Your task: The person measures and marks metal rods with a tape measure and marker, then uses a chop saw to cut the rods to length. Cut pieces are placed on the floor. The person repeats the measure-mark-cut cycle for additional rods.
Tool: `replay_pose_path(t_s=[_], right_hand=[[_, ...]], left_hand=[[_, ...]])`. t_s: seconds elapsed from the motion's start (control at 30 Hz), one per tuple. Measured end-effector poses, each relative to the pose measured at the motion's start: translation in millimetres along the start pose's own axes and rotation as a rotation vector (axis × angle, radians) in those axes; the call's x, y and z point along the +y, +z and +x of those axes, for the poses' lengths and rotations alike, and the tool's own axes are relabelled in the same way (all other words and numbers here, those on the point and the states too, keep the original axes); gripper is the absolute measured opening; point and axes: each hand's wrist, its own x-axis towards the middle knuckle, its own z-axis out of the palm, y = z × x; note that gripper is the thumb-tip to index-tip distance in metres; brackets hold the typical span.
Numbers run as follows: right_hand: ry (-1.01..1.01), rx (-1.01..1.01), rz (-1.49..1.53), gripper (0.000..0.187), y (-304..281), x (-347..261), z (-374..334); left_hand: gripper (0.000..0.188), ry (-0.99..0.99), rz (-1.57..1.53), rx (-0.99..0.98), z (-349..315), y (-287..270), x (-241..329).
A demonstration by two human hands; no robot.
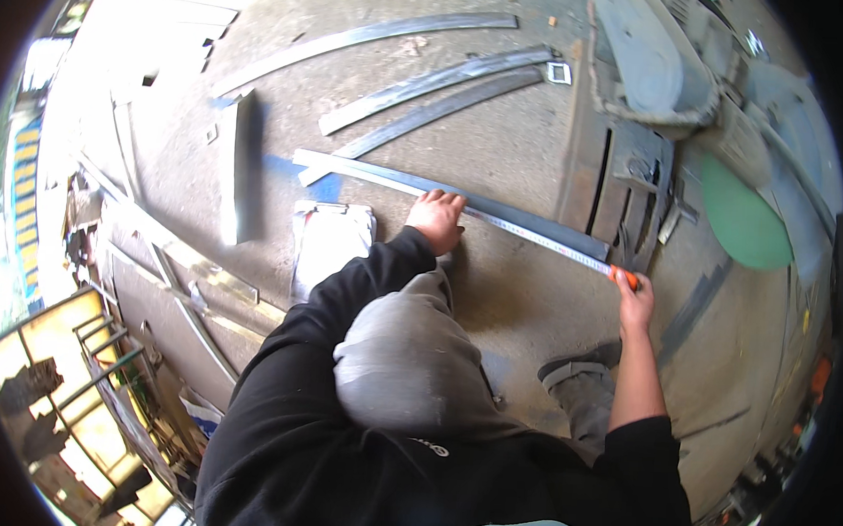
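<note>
A long grey metal bar (pixel 527 225) lies slantwise on the concrete floor in front of me. Along its near edge runs the pulled-out silvery blade (pixel 545 240) of a tape measure. My right hand (pixel 634 302) is closed around the orange tape measure case (pixel 625 278), just past the bar's right end. With bent fingers, my left hand (pixel 435 218) grips the bar and the blade left of the bar's middle. The blade's far end reaches toward the bar's left end; its hook is too small to make out.
Several flat metal strips (pixel 429 80) lie beyond the bar. A short metal profile (pixel 240 170) and a white sheet-like object (pixel 333 245) are to the left. At the right stands a grey machine (pixel 660 67) beside a green rounded panel (pixel 745 216). Long metal lengths (pixel 191 262) lie at lower left.
</note>
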Motion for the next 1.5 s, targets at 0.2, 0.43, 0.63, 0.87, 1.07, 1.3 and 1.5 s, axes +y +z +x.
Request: replay_pose_path(t_s=[0.2, 0.43, 0.63, 0.87, 1.07, 1.3, 1.5], right_hand=[[0.124, -0.023, -0.012, 0.039, -19, -5, -24], [0.161, -0.03, 0.025, 0.043, -29, -3, -29], [0.047, -0.093, -0.053, 0.044, -6, -21, -38], [-0.165, -0.195, -0.182, 0.045, 50, -62, -65], [-0.207, -0.251, -0.235, 0.044, 67, -78, -74], [-0.251, -0.271, -0.257, 0.041, 68, -73, -77], [-0.235, -0.262, -0.303, 0.041, 68, -78, -81]], left_hand=[[0.029, 0.028, 0.102, 0.005, 2, 11, -14], [0.018, 0.074, -0.028, 0.006, -2, 11, -28], [0.016, 0.101, -0.153, -0.085, -10, -1, -37], [0.015, 0.12, -0.199, -0.066, -10, -6, -39], [0.013, 0.146, -0.236, -0.062, -11, -6, -41], [0.01, 0.125, -0.246, -0.03, -3, 5, -40], [0.009, 0.115, -0.242, -0.012, -3, 16, -41]])
